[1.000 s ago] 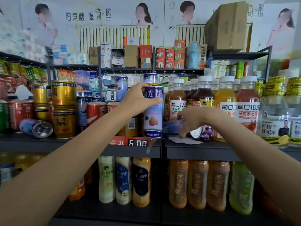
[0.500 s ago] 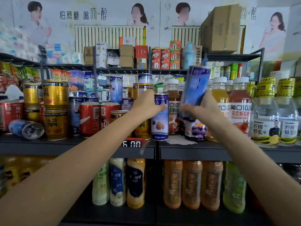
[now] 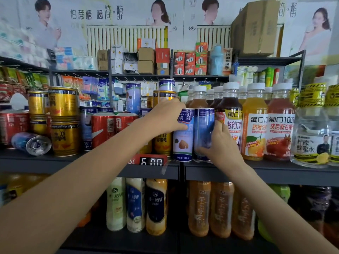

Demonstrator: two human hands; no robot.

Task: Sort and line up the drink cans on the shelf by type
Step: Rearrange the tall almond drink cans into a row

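Observation:
Two tall blue-and-white cans stand side by side at the front of the dark shelf [image 3: 91, 163]. My left hand [image 3: 165, 116] grips the left one, the almond can [image 3: 183, 142], near its top. My right hand [image 3: 218, 143] grips the right blue can [image 3: 203, 125] from its right side, low down. Behind them stand gold cans [image 3: 64, 103] stacked two high, red cola cans [image 3: 102, 129] and more blue cans [image 3: 133, 98]. One blue can [image 3: 31, 143] lies on its side at the far left.
Juice bottles [image 3: 255, 123] with white caps fill the shelf right of the cans, then clear lemon-water bottles [image 3: 310, 143]. A red price tag [image 3: 150, 160] reading 6.00 hangs on the shelf edge. Bottled drinks [image 3: 135, 204] stand on the shelf below. Boxes crowd the top shelf.
My right hand has brought the blue can down from head height and set it upright next to the almond can. My left hand stays on the almond can.

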